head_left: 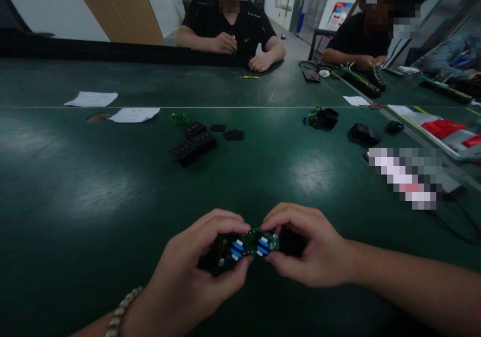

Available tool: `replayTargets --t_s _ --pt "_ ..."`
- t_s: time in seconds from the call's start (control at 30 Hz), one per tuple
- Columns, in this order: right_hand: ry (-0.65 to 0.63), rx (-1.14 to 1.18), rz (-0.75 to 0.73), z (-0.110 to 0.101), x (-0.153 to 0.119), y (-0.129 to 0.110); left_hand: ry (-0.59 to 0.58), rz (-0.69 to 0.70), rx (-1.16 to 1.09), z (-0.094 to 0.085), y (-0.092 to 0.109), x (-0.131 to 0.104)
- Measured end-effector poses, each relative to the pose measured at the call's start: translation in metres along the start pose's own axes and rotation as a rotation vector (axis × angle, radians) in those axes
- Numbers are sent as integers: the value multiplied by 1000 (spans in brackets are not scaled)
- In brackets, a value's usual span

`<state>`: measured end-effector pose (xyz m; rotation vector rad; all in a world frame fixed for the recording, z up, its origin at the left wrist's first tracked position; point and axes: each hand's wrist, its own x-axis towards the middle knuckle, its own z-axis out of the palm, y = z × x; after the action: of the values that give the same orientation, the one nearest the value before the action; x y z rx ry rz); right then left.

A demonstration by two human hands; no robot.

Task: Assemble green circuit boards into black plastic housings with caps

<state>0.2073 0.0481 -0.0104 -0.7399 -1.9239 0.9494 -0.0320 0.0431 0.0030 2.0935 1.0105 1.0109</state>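
Observation:
Between my two hands is a green circuit board [249, 242] carrying two blue parts with white ends. My left hand [205, 257] grips its left side, thumb below and fingers above. At the board's right end, my right hand [306, 241] pinches it the same way, with the thumb at the lower edge. The board is held above the dark green table [124, 257], its face towards me. What lies behind the board is in shadow and cannot be made out.
Black plastic housings [195, 141] lie ahead, with a small green board [179, 119] beside them. More black parts [325, 119] sit further right. White papers [134, 115] lie at the left. A blurred-out device [404, 179] rests at the right. Two people sit across the table.

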Motion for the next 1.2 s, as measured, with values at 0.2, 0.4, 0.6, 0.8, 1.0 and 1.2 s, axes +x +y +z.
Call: replayTargets --t_s 0.2,0.4,0.6,0.8,1.0,1.2 --pt "0 -6 -7 0 1 -1 -5 19 10 -1 -1 -1" --pt "11 -16 -27 0 1 -2 -17 19 11 0 -1 0" --pt "24 -19 -37 2 0 -1 -8 27 21 -1 0 -1" --pt "30 -43 -34 3 -1 -2 -26 16 19 -1 -1 -4" --pt "36 -69 -39 4 -1 -4 -25 20 5 -1 0 -2" --pt "40 -75 -39 4 -2 -4 -24 24 -6 -1 -1 -1"
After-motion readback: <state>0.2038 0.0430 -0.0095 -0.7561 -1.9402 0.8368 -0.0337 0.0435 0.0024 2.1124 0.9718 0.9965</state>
